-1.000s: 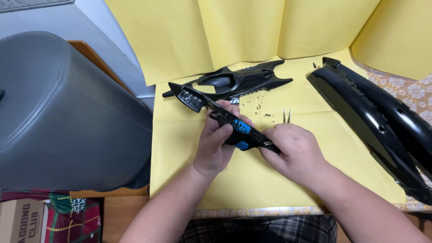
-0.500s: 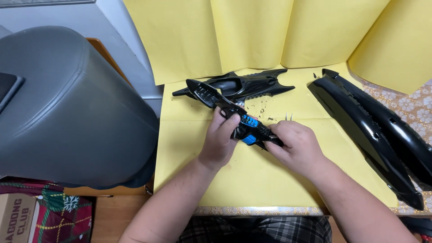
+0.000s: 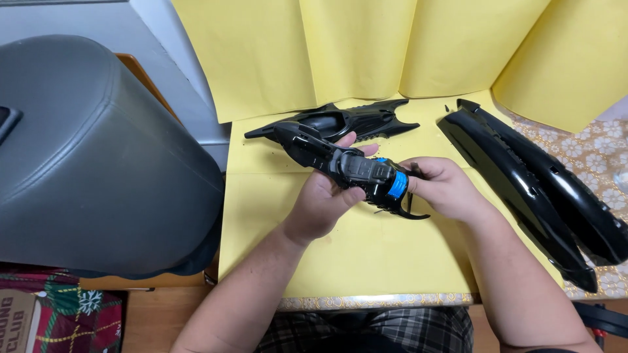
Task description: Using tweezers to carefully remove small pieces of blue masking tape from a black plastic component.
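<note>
Both hands point(image 3: 327, 196) point(image 3: 441, 188) around black part point(image 3: 347, 163)

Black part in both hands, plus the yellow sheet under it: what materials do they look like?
Black part: looks like moulded plastic, semi-gloss, with ribbed detail and soft highlights; a blue band sits near the right hand. The left hand cradles it. Yellow sheet: probably paper or thin card, matte, with visible fold creases.

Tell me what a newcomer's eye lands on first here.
At centre, the left hand and right hand hold a long black plastic part with a blue band above the yellow sheet. Two long glossy black panels lie at the right; a big grey seat fills the left.
</note>
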